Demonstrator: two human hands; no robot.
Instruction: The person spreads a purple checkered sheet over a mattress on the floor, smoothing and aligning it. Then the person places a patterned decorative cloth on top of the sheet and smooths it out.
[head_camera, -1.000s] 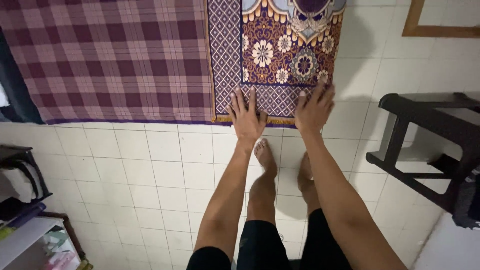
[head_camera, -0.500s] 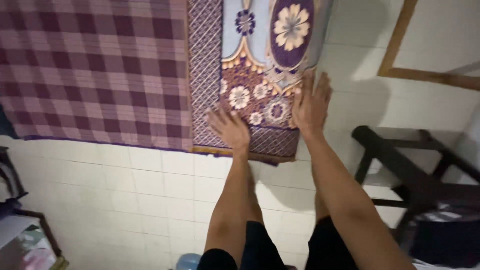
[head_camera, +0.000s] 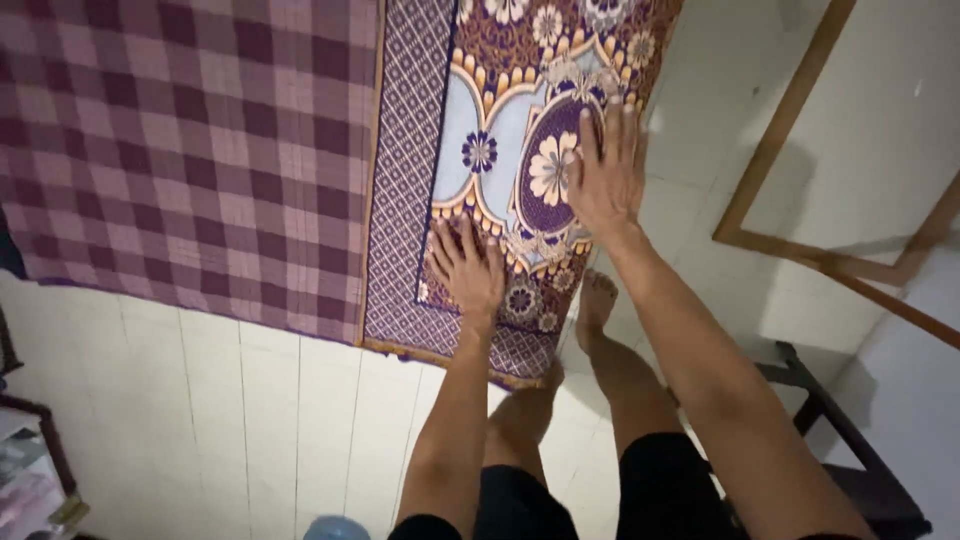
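Pressing flat, fingers spread — left hand (head_camera: 468, 275) and right hand (head_camera: 603, 178) lie on the patterned rug (head_camera: 500, 170); near end smoothed, far end beyond both hands unchecked — checked cloth (head_camera: 190, 150) lies left.

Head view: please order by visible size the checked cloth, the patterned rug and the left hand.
1. checked cloth, largest, though cut off by the frame.
2. patterned rug, also cut off at the top.
3. left hand, smallest, lying flat on the rug.
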